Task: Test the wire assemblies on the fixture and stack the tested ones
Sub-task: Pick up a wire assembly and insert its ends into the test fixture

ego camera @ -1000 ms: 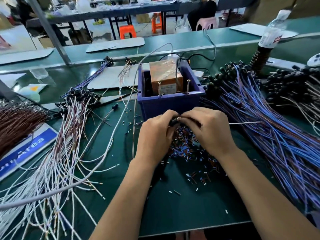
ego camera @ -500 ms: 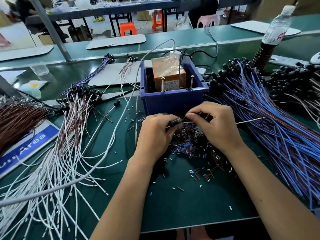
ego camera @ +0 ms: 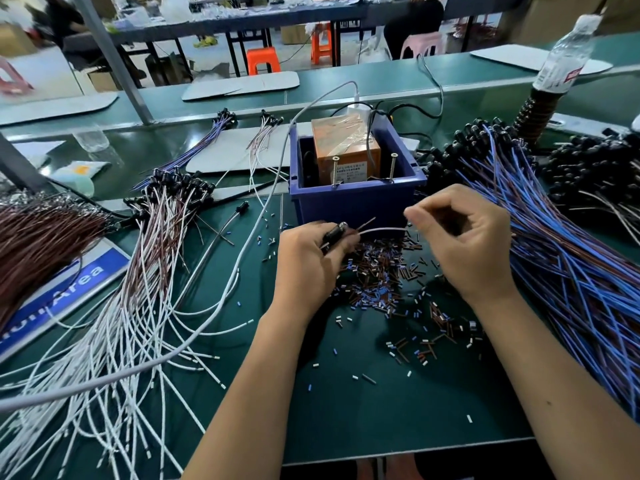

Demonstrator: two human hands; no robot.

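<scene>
Wire assembly (ego camera: 349, 233) held between both hands, just in front of the blue bin (ego camera: 356, 199).

The left hand (ego camera: 308, 265) has its fingers curled round the assembly's black connector end, which pokes out above its knuckles; a white lead and a brown lead run from there to the right. The right hand (ego camera: 464, 240) is loosely curled just to the right, its thumb and forefinger at the far tip of the white lead, though whether they actually pinch it cannot be told. Below and between the hands lies a heap of cut insulation bits (ego camera: 377, 275) on the green table (ego camera: 346, 410). Left of the left hand spreads a pile of white and brown assemblies (ego camera: 145, 271); right of the right hand lies a pile of blue and brown ones (ego camera: 561, 258). Beyond both hands, inside the bin, stands an orange tester box (ego camera: 346, 150) with two upright screws at the bin's near rim.
</scene>
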